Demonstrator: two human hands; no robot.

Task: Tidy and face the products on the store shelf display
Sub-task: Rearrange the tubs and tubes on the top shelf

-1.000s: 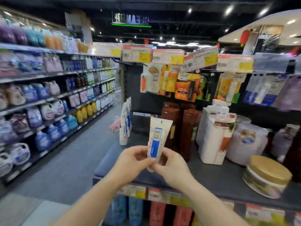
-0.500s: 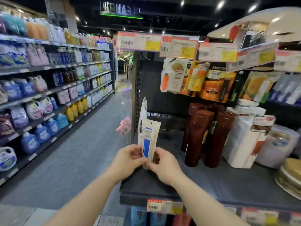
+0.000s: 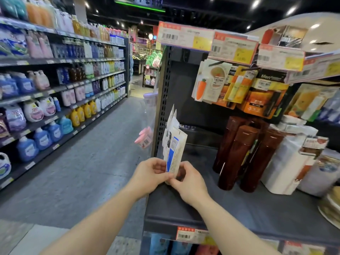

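Observation:
A white tube with a blue stripe [image 3: 174, 151] stands cap-down at the left front corner of the dark shelf [image 3: 257, 208]. My left hand [image 3: 149, 173] pinches its lower end from the left, and my right hand [image 3: 189, 181] pinches it from the right. More white tubes [image 3: 170, 124] stand just behind it along the shelf's left edge. Three tall brown bottles [image 3: 237, 153] stand to the right on the same shelf.
White wrapped packs [image 3: 287, 162] and a gold-lidded jar [image 3: 331, 201] sit further right. Carded products [image 3: 213, 83] hang above under price labels [image 3: 184, 36]. To the left runs a grey aisle floor [image 3: 82, 172] along long shelves of detergent bottles [image 3: 42, 111].
The view has swung left and closer to the shelf's left end. The tube, gripped by both hands throughout, has moved left toward the other white tubes at the shelf edge.

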